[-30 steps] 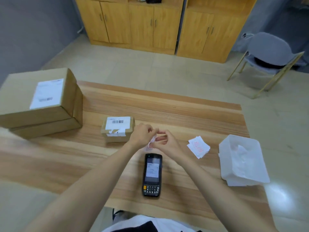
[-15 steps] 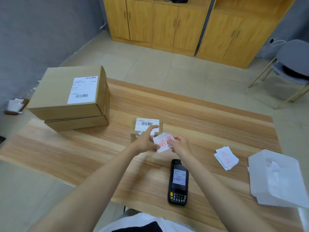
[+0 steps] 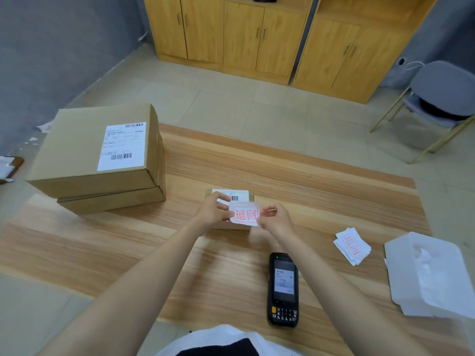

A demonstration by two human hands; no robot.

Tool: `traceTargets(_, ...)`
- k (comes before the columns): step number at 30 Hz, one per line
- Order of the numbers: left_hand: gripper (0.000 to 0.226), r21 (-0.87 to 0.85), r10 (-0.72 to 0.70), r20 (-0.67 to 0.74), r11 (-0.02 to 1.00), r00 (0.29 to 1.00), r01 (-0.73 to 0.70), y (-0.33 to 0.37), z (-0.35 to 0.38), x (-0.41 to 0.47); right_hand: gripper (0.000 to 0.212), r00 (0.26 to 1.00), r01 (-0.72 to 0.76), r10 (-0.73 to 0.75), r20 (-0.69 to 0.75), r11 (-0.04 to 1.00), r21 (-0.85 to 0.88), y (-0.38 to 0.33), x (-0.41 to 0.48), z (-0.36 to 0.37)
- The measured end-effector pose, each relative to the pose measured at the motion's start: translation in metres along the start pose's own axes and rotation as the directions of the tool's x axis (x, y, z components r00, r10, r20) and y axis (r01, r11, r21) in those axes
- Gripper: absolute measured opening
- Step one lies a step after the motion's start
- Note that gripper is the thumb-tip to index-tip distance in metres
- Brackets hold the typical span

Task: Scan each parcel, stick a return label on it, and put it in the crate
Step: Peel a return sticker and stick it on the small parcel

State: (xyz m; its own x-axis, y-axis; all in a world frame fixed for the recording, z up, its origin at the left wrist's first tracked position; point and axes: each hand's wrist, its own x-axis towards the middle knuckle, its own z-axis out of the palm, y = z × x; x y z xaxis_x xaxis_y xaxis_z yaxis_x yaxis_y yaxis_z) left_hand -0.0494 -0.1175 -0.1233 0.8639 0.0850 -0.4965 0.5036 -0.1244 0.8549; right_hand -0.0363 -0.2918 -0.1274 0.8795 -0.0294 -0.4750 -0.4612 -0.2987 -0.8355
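Head view: the return label is being held over the small parcel.
Left hand: pinching the label's left edge.
Right hand: pinching its right edge.
Parcel: lying on the wooden table, beneath both hands.

Two large boxes, stacked, and one small box, three in all. One scanner. One loose label, one pile of labels. One white crate. One chair. Two cabinets.

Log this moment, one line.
labelling | left hand: pinches return label | right hand: pinches return label | label over small parcel | handheld scanner on table
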Motion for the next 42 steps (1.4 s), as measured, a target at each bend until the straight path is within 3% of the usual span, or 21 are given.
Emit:
traceTargets(4,0.030,-0.001,0.017,0.030,1.000,0.999,-0.017,0.002,-0.002,0.006,0.034,0.995,0.096,-0.093,0.049,0.993,-0.071,-0.005,0.002,0.001)
traceTargets(9,0.037,-0.003,-0.011,-0.003,1.000,1.000,0.011,-0.002,-0.007,0.010,0.037,0.999,0.043,-0.043,0.002,0.999,0.007,-0.007,0.014,0.006)
traceTargets(15,0.044,0.012,0.008,-0.095,1.000,0.995,-0.007,-0.009,-0.006,0.013,0.022,0.994,0.098,-0.103,-0.026,0.985,-0.140,-0.003,0.023,0.012)
traceTargets(25,0.039,0.077,0.001,-0.171,0.997,0.985,0.012,-0.009,0.000,0.025,0.025,0.994,0.097,-0.103,-0.037,0.986,-0.138,-0.001,0.034,0.013)
traceTargets(33,0.038,0.272,0.054,-0.194,0.962,0.980,0.001,-0.002,0.002,0.026,0.016,0.986,0.155,-0.163,-0.016,0.958,-0.240,-0.003,0.032,0.015)
traceTargets(38,0.013,0.483,0.117,-0.109,0.874,0.987,-0.050,0.002,0.000,0.022,0.022,0.964,0.257,-0.261,0.039,0.893,-0.368,-0.005,0.023,0.016)
traceTargets(42,0.019,0.753,0.238,0.011,0.637,0.971,-0.164,0.004,-0.002,0.014,0.028,0.952,0.300,-0.286,0.111,0.794,-0.529,-0.003,0.020,0.020)
